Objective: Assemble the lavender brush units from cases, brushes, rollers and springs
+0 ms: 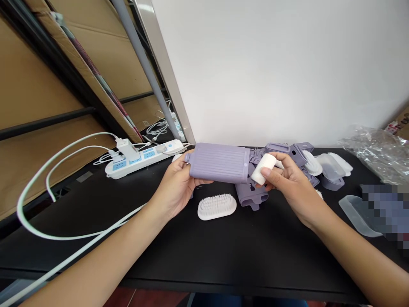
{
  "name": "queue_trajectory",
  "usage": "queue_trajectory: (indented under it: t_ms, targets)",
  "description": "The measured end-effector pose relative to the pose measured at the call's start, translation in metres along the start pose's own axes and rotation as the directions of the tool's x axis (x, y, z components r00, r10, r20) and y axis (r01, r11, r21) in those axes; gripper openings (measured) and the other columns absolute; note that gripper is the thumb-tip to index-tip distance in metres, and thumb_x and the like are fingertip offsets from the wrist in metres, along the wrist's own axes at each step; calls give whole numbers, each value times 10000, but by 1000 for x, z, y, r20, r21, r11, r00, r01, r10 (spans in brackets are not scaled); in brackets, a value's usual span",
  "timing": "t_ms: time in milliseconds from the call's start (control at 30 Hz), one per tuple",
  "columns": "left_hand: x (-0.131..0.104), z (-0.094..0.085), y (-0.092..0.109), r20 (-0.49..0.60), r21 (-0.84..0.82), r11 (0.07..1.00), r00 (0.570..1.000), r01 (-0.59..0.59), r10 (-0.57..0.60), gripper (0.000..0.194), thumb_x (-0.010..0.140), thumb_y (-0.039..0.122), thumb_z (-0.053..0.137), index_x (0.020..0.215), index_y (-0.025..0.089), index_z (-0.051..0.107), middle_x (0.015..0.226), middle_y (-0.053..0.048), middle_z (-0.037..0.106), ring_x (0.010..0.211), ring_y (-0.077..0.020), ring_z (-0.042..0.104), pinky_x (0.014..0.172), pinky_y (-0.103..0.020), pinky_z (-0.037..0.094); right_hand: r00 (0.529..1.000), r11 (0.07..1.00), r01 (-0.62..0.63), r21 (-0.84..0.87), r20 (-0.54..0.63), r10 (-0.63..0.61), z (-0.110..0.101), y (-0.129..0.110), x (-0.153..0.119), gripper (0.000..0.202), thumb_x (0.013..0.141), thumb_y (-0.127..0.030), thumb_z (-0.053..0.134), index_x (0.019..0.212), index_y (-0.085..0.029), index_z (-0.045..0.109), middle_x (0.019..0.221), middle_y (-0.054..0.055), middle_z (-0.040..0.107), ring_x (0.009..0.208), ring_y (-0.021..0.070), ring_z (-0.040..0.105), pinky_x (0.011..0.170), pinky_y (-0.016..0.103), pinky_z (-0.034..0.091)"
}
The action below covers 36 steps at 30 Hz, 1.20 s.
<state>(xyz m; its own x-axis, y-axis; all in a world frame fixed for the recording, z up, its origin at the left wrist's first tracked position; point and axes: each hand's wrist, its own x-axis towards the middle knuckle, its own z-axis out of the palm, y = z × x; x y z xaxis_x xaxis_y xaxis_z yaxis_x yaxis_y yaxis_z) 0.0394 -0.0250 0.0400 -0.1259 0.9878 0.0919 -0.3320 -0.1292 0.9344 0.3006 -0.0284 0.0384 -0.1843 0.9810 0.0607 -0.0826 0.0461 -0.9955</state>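
- Brown cardboard stands far to the left of the white bristle brush and beyond it; the brush lies bristles up on the black bench and is my landmark;
- white cables loop well to the left of the brush; one thick run slants down towards the near left edge;
- a white power strip with blue socket faces lies left of the brush and farther back; a white adapter stands up from it;
- my left grip is just left of the brush and above it in my view; it is closed on the left end of a ribbed purple case;
- that case is held off the bench, nearly level, beyond the brush in my view;
- a folded purple piece lies just right of the brush;
- my right grip is farther right of the brush; thumb and fingers pinch a white cylinder, tilted, near the case's right end; I cannot tell whether the two touch;
- purple parts lie heaped right of the brush and behind my right grip;
- a translucent tray lies well right of the brush; crumpled clear plastic lies beyond it.
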Motion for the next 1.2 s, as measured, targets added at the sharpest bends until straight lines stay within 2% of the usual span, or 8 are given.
queue_trajectory:
  t_ms: [100,267,400,600,767,1000,1200]
  targets:
    - [-2,2,-1,-1,19,1000,1000,1,-1,268,745,150,835,998,196,758,874,7,754,696,-142,712,568,-250,668,1000,1000,-8,-21,1,8,3,2,0,594,869,-549,839,1296,-265,538,836,-20,795,781,171,732,738,309,536]
    - [-4,1,-2,34,44,999,999,-5,3,297,799,201,826,1091,216,771,921,7,754,772,-155,725,657,-279,682,998,998,-59,-22,-28,59,5,3,0,664,838,-565,866,1291,-263,486,830,-27,793,788,176,739,731,300,529]
    - [-6,3,-2,28,51,999,1000,5,-7,304,787,192,836,1080,227,764,893,23,744,729,-135,708,631,-247,657,999,998,-48,-28,23,49,3,3,0,602,862,-539,855,1245,-263,482,828,-16,802,800,176,729,730,298,509]
    - [-7,6,-3,8,64,998,1000,13,-14,322,785,207,828,1094,221,739,956,-1,765,796,-180,743,645,-283,668,997,999,-21,-29,78,23,3,6,2,549,891,-503,836,1218,-269,464,840,-15,794,781,164,689,705,292,470]
    - [-8,7,-3,20,68,998,1000,4,-6,323,817,214,809,1132,214,738,964,-2,769,714,-133,706,613,-244,648,996,998,-15,-59,88,20,3,4,1,539,913,-501,806,1277,-262,488,824,-25,757,768,165,676,709,303,471]
    - [-8,7,-4,8,76,997,1000,7,-7,365,787,204,809,1145,211,742,1025,-33,784,850,-212,764,714,-352,696,996,996,-7,-91,88,15,3,4,0,513,939,-511,775,1298,-263,506,838,-22,753,796,176,699,724,312,496]
    - [-7,7,-4,7,84,996,1000,10,-11,407,777,198,798,1181,211,753,1070,-44,787,901,-234,772,741,-380,701,995,997,12,-82,96,-4,4,5,1,516,941,-484,778,1296,-259,478,822,-23,767,788,174,710,709,304,507]
